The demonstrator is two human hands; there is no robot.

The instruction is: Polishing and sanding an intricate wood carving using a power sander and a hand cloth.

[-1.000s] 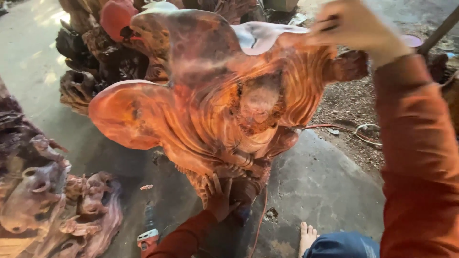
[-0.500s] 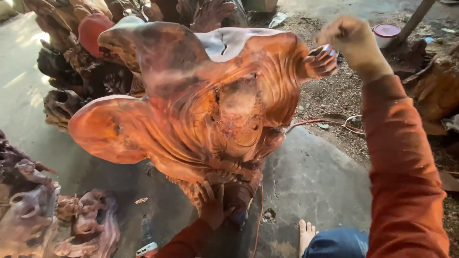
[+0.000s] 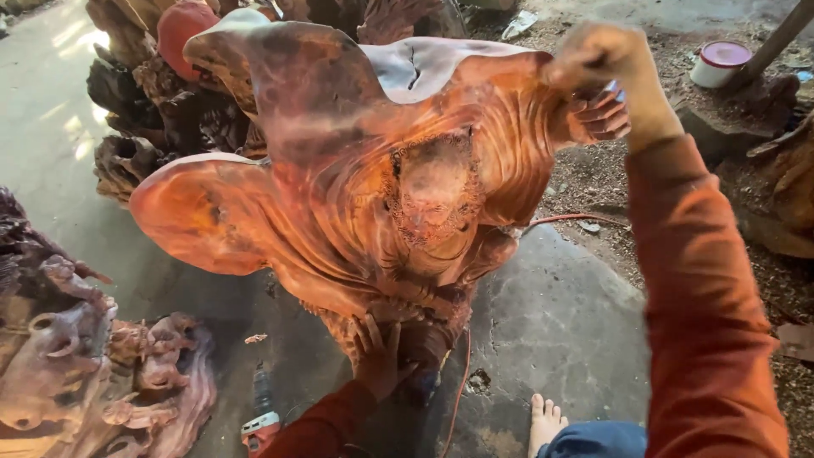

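Fingers of right hand (image 3: pixel 606 64) grip carved wood slab's (image 3: pixel 365 187) top edge (left hand (image 3: pixel 381 360) spread flat on its base)

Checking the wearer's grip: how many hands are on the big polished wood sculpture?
2: the left hand presses its base, and the right hand grips its upper right edge.
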